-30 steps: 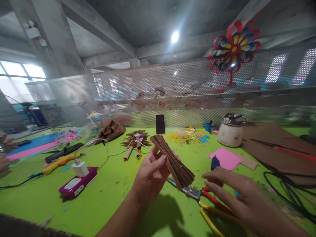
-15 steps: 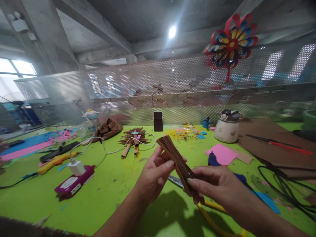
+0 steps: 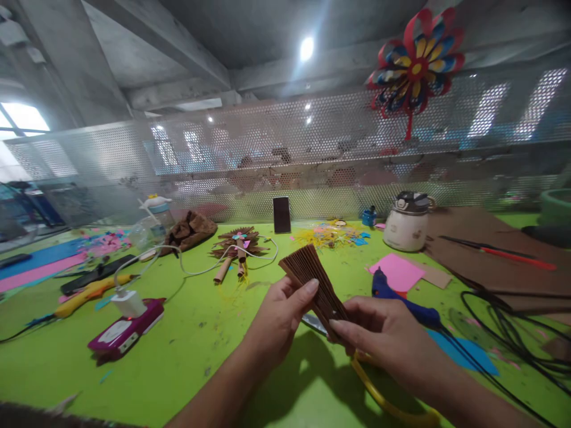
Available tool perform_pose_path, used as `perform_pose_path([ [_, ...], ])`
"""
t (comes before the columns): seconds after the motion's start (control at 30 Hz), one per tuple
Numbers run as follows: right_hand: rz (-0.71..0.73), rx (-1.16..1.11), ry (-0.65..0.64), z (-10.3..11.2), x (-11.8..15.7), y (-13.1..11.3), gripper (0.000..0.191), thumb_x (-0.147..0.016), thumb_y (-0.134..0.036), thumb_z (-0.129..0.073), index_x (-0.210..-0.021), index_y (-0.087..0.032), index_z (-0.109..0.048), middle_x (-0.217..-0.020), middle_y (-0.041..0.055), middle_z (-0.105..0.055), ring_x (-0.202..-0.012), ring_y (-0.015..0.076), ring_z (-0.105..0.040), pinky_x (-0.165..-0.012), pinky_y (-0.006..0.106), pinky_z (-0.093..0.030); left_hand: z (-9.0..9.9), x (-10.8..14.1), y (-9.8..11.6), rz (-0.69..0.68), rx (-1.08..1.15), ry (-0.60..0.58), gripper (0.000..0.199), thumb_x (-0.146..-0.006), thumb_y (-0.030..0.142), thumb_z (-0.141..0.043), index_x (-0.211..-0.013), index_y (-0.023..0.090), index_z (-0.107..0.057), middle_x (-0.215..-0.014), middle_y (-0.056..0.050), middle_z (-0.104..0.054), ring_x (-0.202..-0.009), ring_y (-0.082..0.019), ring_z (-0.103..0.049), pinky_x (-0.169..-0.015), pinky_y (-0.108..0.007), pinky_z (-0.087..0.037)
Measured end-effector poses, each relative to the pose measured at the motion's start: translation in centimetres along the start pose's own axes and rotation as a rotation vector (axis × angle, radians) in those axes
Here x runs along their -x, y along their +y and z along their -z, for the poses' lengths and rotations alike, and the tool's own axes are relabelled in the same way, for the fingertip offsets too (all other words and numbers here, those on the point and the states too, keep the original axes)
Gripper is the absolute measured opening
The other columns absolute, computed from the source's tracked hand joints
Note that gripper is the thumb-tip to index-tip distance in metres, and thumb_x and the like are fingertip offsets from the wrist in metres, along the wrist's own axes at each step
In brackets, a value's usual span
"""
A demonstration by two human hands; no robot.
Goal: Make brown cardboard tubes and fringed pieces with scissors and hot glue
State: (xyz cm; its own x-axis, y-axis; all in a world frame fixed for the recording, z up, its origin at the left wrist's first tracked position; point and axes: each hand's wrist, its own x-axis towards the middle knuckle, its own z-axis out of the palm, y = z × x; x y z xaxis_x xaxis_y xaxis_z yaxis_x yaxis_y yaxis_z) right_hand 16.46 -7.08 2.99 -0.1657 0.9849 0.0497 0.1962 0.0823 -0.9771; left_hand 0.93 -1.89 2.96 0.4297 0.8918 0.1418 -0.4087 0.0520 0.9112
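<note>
A strip of brown paper folded into narrow accordion pleats [image 3: 314, 279] is held up over the table between both hands. My left hand [image 3: 283, 312] pinches its upper end, thumb on the near face, where the pleats fan slightly apart. Around the lower end my right hand [image 3: 377, 333] is closed, its thumb pressing the pleats together. Beneath the hands lie scissors with yellow handles [image 3: 372, 386], their blades partly hidden. Just beyond my right hand rests a blue glue gun [image 3: 404, 303].
A purple power strip [image 3: 127, 333] with a white plug stands at left, near a yellow-handled tool [image 3: 91, 297]. Pleated brown paper flowers [image 3: 238, 244], a phone [image 3: 281, 214] and paper scraps lie farther back. At right are a white jug [image 3: 405, 226], brown paper sheets [image 3: 482, 238] and looped black cable [image 3: 495, 333].
The pleats' upper end has spread into a wider fan, and my left thumb has moved up over its face. The view has shifted slightly, showing more of the glue gun.
</note>
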Motion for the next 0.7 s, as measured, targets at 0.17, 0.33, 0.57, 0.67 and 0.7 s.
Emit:
perform_pose_path([
  [0.17, 0.020, 0.027, -0.035, 0.1, -0.1, 0.3, 0.031, -0.087, -0.040, -0.054, -0.075, -0.013, -0.064, -0.064, -0.0009, -0.055, -0.059, 0.0106, -0.048, -0.054, 0.022, -0.037, 0.1, -0.2, 0.0, 0.059, 0.014, 0.021, 0.015, -0.078, 0.024, -0.066, -0.087, 0.012, -0.067, -0.082, -0.007, -0.069, -0.070, -0.015, -0.061, -0.072, -0.029, -0.047],
  [0.33, 0.054, -0.020, -0.054, 0.7, -0.1, 0.7, 0.041, -0.092, -0.045, -0.044, -0.084, -0.014, -0.069, -0.072, 0.0016, -0.058, -0.069, 0.0136, -0.049, -0.063, 0.026, -0.040, 0.4, -0.3, 0.0, 0.054, 0.027, 0.045, 0.014, -0.078, 0.021, -0.066, -0.086, 0.011, -0.067, -0.082, -0.008, -0.068, -0.071, -0.014, -0.060, -0.072, -0.028, -0.047],
  [0.57, 0.033, -0.193, -0.043, 0.9, -0.4, 2.2, 0.039, -0.088, -0.047, -0.050, -0.080, -0.014, -0.069, -0.069, 0.0016, -0.056, -0.070, 0.0155, -0.050, -0.069, 0.029, -0.041, 0.6, -0.4, -0.2, 0.050, -0.021, 0.048, 0.015, -0.077, 0.020, -0.067, -0.088, 0.010, -0.065, -0.085, -0.008, -0.069, -0.078, -0.015, -0.060, -0.079, -0.029, -0.046],
  [0.67, 0.014, -0.251, -0.036, 0.9, -0.6, 2.6, 0.036, -0.086, -0.046, -0.053, -0.074, -0.014, -0.066, -0.069, 0.0015, -0.055, -0.069, 0.0148, -0.049, -0.066, 0.028, -0.040, 0.6, -0.5, -0.2, 0.048, -0.033, 0.043, 0.017, -0.076, 0.021, -0.068, -0.088, 0.010, -0.063, -0.087, -0.009, -0.069, -0.079, -0.015, -0.060, -0.082, -0.030, -0.045],
  [0.7, 0.013, -0.252, -0.030, 0.9, -0.6, 2.6, 0.035, -0.086, -0.045, -0.054, -0.074, -0.014, -0.066, -0.069, 0.0015, -0.056, -0.068, 0.0143, -0.049, -0.065, 0.027, -0.039, 0.6, -0.5, -0.3, 0.048, -0.039, 0.039, 0.018, -0.076, 0.021, -0.068, -0.089, 0.010, -0.063, -0.087, -0.009, -0.069, -0.080, -0.016, -0.060, -0.083, -0.031, -0.045],
])
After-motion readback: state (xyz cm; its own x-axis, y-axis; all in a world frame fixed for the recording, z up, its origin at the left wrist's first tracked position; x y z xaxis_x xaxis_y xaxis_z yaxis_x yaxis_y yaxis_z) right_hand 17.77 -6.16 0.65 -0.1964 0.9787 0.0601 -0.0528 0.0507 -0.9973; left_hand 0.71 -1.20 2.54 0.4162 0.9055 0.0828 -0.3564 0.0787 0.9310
